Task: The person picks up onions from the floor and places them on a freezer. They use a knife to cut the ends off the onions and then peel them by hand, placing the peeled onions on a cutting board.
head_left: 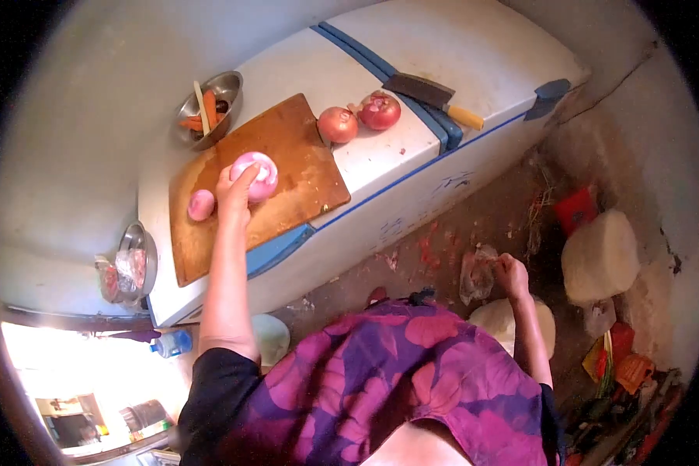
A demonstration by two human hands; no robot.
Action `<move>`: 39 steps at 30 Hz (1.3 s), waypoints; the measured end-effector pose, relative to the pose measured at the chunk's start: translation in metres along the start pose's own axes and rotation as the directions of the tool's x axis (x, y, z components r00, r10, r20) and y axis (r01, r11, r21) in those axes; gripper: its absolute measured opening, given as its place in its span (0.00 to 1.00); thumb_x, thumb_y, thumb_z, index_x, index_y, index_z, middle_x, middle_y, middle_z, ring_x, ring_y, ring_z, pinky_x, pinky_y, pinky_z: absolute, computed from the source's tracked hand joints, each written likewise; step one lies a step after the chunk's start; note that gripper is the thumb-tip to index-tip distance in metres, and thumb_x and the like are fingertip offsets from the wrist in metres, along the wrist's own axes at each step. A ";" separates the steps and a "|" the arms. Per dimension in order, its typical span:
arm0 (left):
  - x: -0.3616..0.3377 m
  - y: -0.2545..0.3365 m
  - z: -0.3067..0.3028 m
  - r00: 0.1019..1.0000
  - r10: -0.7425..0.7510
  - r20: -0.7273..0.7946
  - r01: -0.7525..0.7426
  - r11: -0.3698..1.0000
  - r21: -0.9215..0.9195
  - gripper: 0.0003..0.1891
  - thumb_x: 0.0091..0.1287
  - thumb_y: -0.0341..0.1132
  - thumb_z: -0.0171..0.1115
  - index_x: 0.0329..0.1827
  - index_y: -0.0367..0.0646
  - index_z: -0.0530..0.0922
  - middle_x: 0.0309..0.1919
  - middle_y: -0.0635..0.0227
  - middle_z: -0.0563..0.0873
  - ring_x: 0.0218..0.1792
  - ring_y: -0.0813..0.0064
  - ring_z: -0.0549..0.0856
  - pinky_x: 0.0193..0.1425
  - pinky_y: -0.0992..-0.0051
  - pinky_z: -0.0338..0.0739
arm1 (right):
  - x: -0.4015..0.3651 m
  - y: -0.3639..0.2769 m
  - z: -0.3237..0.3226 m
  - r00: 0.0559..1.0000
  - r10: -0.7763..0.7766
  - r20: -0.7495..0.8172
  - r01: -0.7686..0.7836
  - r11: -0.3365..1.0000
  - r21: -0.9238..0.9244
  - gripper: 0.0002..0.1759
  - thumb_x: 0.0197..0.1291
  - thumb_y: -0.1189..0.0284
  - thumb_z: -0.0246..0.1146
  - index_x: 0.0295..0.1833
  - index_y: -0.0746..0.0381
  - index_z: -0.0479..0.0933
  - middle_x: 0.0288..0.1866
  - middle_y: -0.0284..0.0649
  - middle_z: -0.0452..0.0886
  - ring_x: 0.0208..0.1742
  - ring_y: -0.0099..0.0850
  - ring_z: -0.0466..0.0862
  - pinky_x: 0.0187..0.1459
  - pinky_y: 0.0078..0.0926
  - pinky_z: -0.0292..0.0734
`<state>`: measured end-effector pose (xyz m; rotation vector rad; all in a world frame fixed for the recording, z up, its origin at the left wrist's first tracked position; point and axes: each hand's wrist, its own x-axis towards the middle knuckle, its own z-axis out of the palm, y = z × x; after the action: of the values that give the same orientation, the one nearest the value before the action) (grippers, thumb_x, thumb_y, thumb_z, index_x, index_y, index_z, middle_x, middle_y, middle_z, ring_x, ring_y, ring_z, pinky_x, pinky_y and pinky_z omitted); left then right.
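My left hand [237, 194] grips a peeled pink onion [261, 180] above the wooden cutting board [303, 155]. Beside that hand, a smaller pink onion [201, 205] lies on the board. Two unpeeled red onions, a paler one [338, 125] and a darker one [380, 110], sit past the board's right edge on the white freezer top. My right hand [512, 276] is held out low over the floor with its fingers closed. Next to its fingertips is a clear plastic bag [478, 273]; whether the fingers hold it or something else cannot be made out.
A cleaver [423, 89] with a yellow handle lies across the blue strip of the freezer [474, 46]. Behind the board stands a metal bowl [231, 87] with carrots. Another metal bowl [149, 260] holds plastic-wrapped items. Scraps and a pale sack [599, 256] are on the floor.
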<state>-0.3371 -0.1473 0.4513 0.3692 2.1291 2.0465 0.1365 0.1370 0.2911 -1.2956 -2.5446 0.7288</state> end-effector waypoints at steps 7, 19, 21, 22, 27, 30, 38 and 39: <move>0.058 -0.026 -0.040 0.988 0.049 0.147 -0.138 0.716 0.685 0.24 0.50 0.37 0.70 0.50 0.38 0.77 0.45 0.54 0.83 0.47 0.60 0.82 0.51 0.65 0.76 | 0.014 -0.041 0.011 0.984 0.079 0.162 -0.073 0.996 -0.046 0.12 0.54 0.67 0.64 0.44 0.59 0.79 0.40 0.50 0.82 0.42 0.50 0.81 0.40 0.42 0.76; 0.066 -0.011 0.120 0.525 0.351 0.775 -0.851 0.242 0.467 0.35 0.45 0.37 0.71 0.61 0.46 0.71 0.63 0.56 0.71 0.64 0.54 0.69 0.63 0.57 0.68 | -0.021 -0.071 0.013 0.991 0.127 -0.039 -0.126 0.992 0.009 0.10 0.57 0.68 0.62 0.41 0.61 0.78 0.37 0.53 0.81 0.41 0.52 0.81 0.40 0.42 0.75; 0.080 -0.029 0.140 0.467 0.358 0.808 -0.884 0.179 0.431 0.33 0.45 0.34 0.69 0.60 0.48 0.71 0.59 0.61 0.72 0.61 0.57 0.71 0.57 0.56 0.71 | -0.030 -0.071 0.014 0.985 0.164 -0.056 -0.164 0.986 -0.004 0.09 0.57 0.68 0.61 0.40 0.61 0.78 0.37 0.54 0.80 0.41 0.53 0.80 0.39 0.43 0.74; 0.084 -0.032 0.145 0.472 0.338 0.814 -0.881 0.166 0.442 0.33 0.45 0.34 0.69 0.59 0.49 0.71 0.58 0.62 0.73 0.59 0.57 0.72 0.56 0.56 0.72 | -0.036 -0.071 0.016 0.981 0.183 -0.062 -0.184 0.983 -0.008 0.08 0.57 0.69 0.61 0.39 0.61 0.77 0.37 0.54 0.80 0.40 0.53 0.80 0.38 0.44 0.74; 0.101 -0.049 0.154 0.448 0.383 0.808 -0.894 0.171 0.414 0.32 0.44 0.34 0.68 0.58 0.50 0.72 0.49 0.63 0.75 0.48 0.56 0.75 0.50 0.56 0.75 | -0.061 -0.064 0.029 0.976 0.171 -0.136 -0.172 0.985 0.008 0.06 0.58 0.71 0.59 0.36 0.62 0.75 0.34 0.54 0.79 0.39 0.54 0.79 0.37 0.44 0.74; 0.105 -0.054 0.152 0.471 0.543 0.695 -0.881 0.259 0.395 0.30 0.44 0.36 0.67 0.56 0.47 0.74 0.46 0.61 0.78 0.46 0.54 0.77 0.50 0.55 0.75 | -0.060 -0.065 0.027 0.974 0.174 -0.147 -0.183 0.982 -0.048 0.07 0.58 0.70 0.59 0.37 0.63 0.77 0.34 0.52 0.81 0.37 0.50 0.81 0.37 0.40 0.76; 0.026 0.033 0.105 0.415 -0.239 0.878 0.739 0.652 -0.172 0.28 0.59 0.54 0.64 0.55 0.43 0.74 0.39 0.59 0.85 0.26 0.61 0.87 0.19 0.72 0.79 | -0.006 -0.126 0.022 0.987 0.051 -0.153 0.014 0.917 0.399 0.07 0.57 0.74 0.60 0.40 0.65 0.77 0.27 0.44 0.79 0.29 0.33 0.80 0.34 0.29 0.75; 0.018 0.031 0.102 0.359 -0.210 0.909 0.770 0.617 -0.162 0.29 0.59 0.54 0.64 0.56 0.42 0.74 0.41 0.59 0.85 0.29 0.62 0.87 0.23 0.71 0.81 | 0.002 -0.149 0.015 0.994 0.074 -0.075 -0.020 0.832 0.554 0.07 0.60 0.73 0.59 0.40 0.65 0.76 0.27 0.40 0.79 0.28 0.30 0.79 0.33 0.26 0.74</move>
<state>-0.3230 -0.0434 0.4779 0.3697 0.7789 1.4880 0.0244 0.0594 0.3538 -1.1499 -1.9981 1.2647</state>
